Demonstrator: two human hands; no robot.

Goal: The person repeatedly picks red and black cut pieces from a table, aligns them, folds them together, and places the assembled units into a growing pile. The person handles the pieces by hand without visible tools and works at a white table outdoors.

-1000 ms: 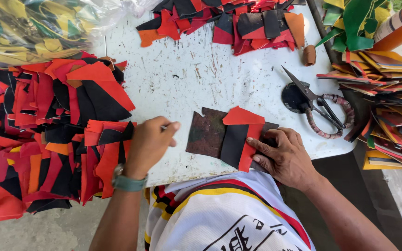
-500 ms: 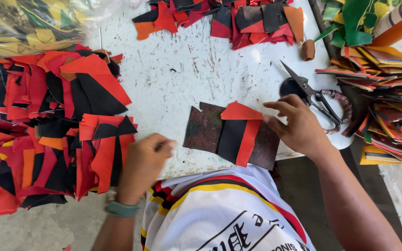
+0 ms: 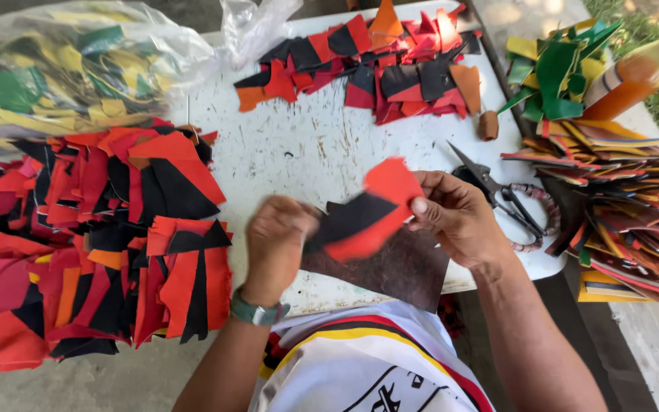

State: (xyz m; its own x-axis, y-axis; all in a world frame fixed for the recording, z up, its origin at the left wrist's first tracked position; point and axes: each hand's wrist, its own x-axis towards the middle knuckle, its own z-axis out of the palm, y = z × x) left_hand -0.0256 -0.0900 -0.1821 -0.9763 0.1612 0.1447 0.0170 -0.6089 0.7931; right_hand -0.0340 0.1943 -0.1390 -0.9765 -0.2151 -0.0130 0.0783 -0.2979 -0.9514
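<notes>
A red and black patchwork piece is lifted off the white table, tilted, above a dark brown leather sheet. My right hand pinches its right end between thumb and fingers. My left hand, blurred and wearing a green wristwatch, grips its left end.
Piles of red, orange and black pieces cover the left side; another heap lies at the far edge. Scissors lie right of my right hand. Stacked multicoloured strips, green and yellow pieces and a plastic bag of scraps surround the table.
Both hands have taken hold of the red and black piece and raised it off the brown sheet. The right hand had reached towards the scissors, then came back. The view shifted.
</notes>
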